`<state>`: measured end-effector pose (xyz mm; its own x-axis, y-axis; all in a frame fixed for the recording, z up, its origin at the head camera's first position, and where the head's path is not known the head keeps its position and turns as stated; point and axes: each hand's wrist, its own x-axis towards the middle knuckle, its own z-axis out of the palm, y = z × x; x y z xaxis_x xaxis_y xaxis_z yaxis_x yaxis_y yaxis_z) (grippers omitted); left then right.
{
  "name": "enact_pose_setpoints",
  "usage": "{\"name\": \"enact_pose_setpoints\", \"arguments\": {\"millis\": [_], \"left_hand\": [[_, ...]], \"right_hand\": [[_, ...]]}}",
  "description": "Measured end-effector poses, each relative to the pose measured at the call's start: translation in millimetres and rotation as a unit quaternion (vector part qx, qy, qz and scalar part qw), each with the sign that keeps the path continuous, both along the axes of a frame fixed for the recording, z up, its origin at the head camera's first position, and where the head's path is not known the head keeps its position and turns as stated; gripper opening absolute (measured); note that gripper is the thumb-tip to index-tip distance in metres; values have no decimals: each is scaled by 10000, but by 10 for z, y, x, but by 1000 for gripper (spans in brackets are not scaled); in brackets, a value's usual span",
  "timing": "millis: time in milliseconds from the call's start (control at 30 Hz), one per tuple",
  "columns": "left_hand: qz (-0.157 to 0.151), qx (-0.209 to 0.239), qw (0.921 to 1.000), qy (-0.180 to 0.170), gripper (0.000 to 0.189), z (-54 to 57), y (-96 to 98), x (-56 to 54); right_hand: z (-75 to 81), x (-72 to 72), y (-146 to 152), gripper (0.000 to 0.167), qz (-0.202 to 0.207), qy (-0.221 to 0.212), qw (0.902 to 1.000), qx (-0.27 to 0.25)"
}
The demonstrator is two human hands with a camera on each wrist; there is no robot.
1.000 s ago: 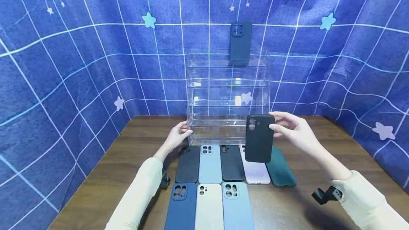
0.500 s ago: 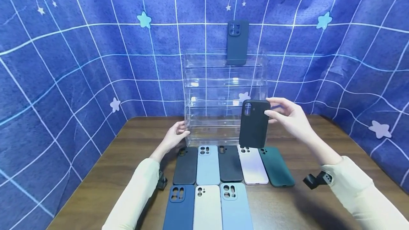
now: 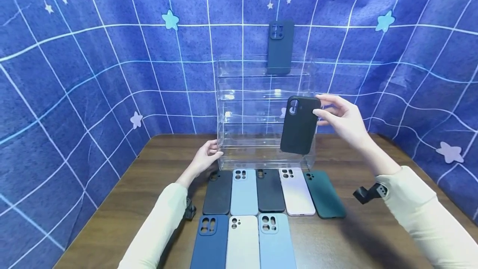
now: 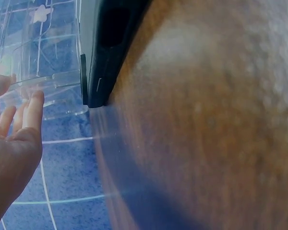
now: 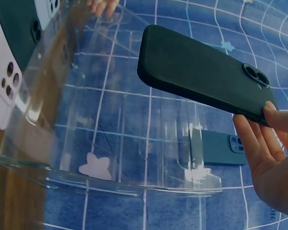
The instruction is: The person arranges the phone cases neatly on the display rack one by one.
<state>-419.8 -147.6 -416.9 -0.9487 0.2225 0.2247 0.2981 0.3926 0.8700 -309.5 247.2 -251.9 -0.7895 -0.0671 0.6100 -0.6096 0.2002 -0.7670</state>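
Observation:
My right hand (image 3: 341,117) pinches a black phone case (image 3: 300,125) by its upper right edge, thumb on the back face. The case hangs slightly tilted in front of the right side of a clear tiered display rack (image 3: 261,152). In the right wrist view the same black phone case (image 5: 201,72) has a two-hole camera cutout near the fingers. At the rack's lower left side, my left hand (image 3: 205,157) grips the clear edge between thumb and fingers. A dark blue phone case (image 3: 281,49) stands upright in the top tier, right of centre.
Before the rack several phone cases lie on the wooden table (image 3: 160,152): black, light blue, lilac (image 3: 296,194) and dark green (image 3: 325,194). A nearer row holds a blue, a cream (image 3: 243,242) and a light blue case. A blue gridded cloth (image 3: 112,74) hangs behind.
My right hand has raised the black phone case from just above the lilac case to about the rack's middle tiers, tilting it a little. My left hand stays at the rack's side.

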Motion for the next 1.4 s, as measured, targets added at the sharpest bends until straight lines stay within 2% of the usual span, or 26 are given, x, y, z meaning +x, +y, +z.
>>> {"name": "enact_pose_setpoints", "arguments": {"millis": [100,333,467,667,867,1000,1200,1300,1400], "left_hand": [[-14,-20,10000,12,52,7,11,-10],[-127,41,9999,97,53,11,2,-9],[-31,-36,9999,127,53,-2,-26,-56],[134,-200,9995,221,61,72,-60,-93],[234,95,9991,344,55,100,-16,-114],[223,305,9986,365,50,64,5,-107],[147,385,9984,389,50,28,31,-94],[104,364,9986,362,49,59,29,-69],[20,356,9988,345,47,157,38,3]], "right_hand": [[63,-48,-1,40,38,38,9999,-112],[244,-178,-63,40,-270,119,9996,-6],[350,-268,-116,40,-214,212,9995,-64],[497,-430,-224,40,-123,259,9992,-276],[664,-556,-319,42,-368,313,9987,-178],[759,-636,-365,41,-467,363,9981,-174],[883,-766,-414,42,-519,415,9972,-354],[942,-837,-449,42,-454,411,9968,-509],[1006,-905,-491,41,-464,407,9962,-621]]}}
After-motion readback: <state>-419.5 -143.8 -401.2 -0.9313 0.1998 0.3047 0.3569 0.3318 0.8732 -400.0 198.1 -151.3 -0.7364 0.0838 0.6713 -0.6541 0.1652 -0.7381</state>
